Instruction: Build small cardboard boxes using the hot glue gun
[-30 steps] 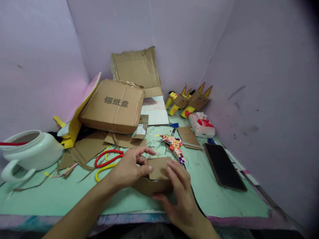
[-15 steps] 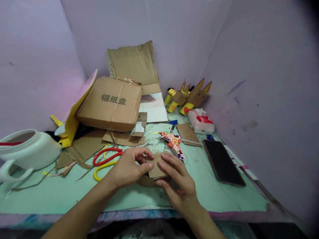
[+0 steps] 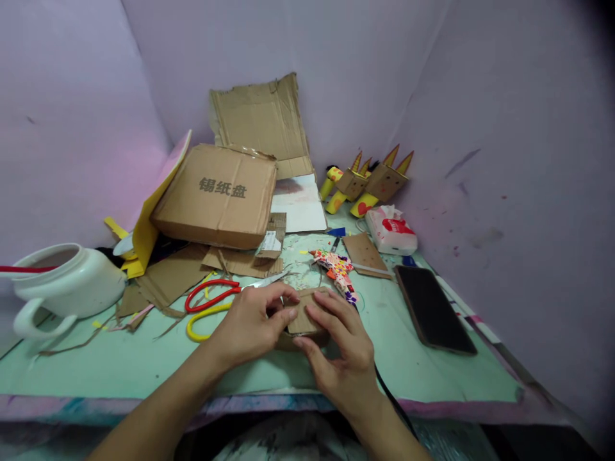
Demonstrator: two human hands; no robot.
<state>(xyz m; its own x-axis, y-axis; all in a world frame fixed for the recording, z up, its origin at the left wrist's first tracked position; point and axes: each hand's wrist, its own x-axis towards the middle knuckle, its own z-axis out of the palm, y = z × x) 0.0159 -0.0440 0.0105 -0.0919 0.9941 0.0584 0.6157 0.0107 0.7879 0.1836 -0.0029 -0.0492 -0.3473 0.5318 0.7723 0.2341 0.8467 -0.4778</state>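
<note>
Together, both hands close on one small cardboard piece (image 3: 302,315) on the green mat (image 3: 120,365). The left hand (image 3: 250,326) pinches its near-left edge between thumb and fingers; the right hand (image 3: 343,355) lies over its right side, fingers pressed flat on top. A second, curved bit of cardboard seems to sit beneath it, mostly hidden.

To do this pressing well, I would judge that the fingers should bear down evenly along the whole edge, the left pinch keeping the piece from sliding while the right smooths outward, and both holding steady rather than shifting grip.

Counted around the hands:
- one pair of scissors (image 3: 211,301) with a red and a yellow handle loop, just left of the left hand
- one patterned paper figure (image 3: 336,272) just beyond the right hand
- one dark phone (image 3: 432,310) well to the right
- one tissue pack (image 3: 391,232) far right
- two horned cardboard figures (image 3: 369,186) beyond that
- one printed cardboard box (image 3: 218,195) far ahead-left
- one white jug (image 3: 67,288) far left
</note>
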